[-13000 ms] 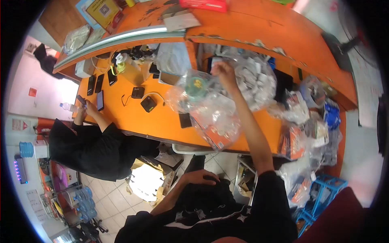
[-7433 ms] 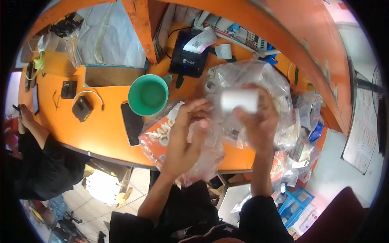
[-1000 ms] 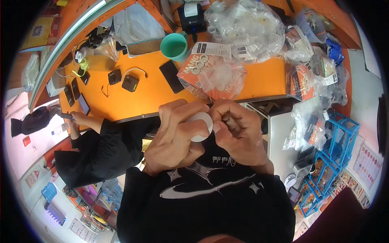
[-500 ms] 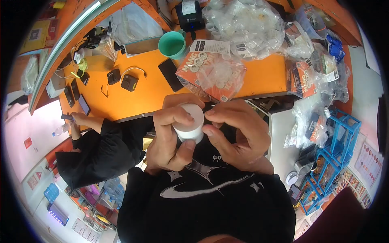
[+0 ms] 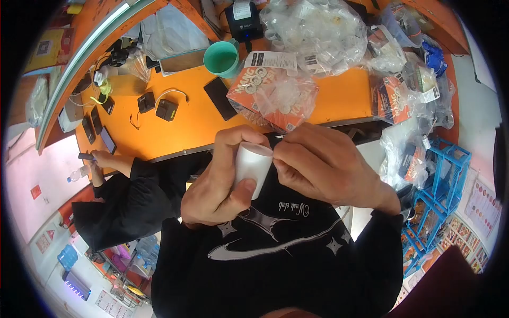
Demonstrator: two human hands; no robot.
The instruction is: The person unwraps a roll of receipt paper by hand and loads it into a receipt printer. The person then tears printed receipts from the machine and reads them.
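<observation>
My left hand (image 5: pixel 222 180) is wrapped around a white paper roll (image 5: pixel 253 168), thumb on its near side and fingers behind it. The roll is tilted, with one flat end facing up. At its right upper edge, my right hand (image 5: pixel 323 167) has thumb and forefinger pinched together against the paper. The exact spot between those fingertips is hidden. Both hands are in front of my black shirt, close to the table edge.
On the orange table (image 5: pixel 183 130) lie a phone (image 5: pixel 220 99), small black boxes (image 5: pixel 166 109) and a plastic-wrapped orange carton (image 5: pixel 273 93). Behind are a green cup (image 5: pixel 221 59), a receipt printer (image 5: pixel 244 22) and a bag of cups (image 5: pixel 318 34). Another person (image 5: pixel 132 196) is at the left.
My right hand has closed from a loose, open shape into a pinch at the roll's edge. The roll has tipped, showing more of its side.
</observation>
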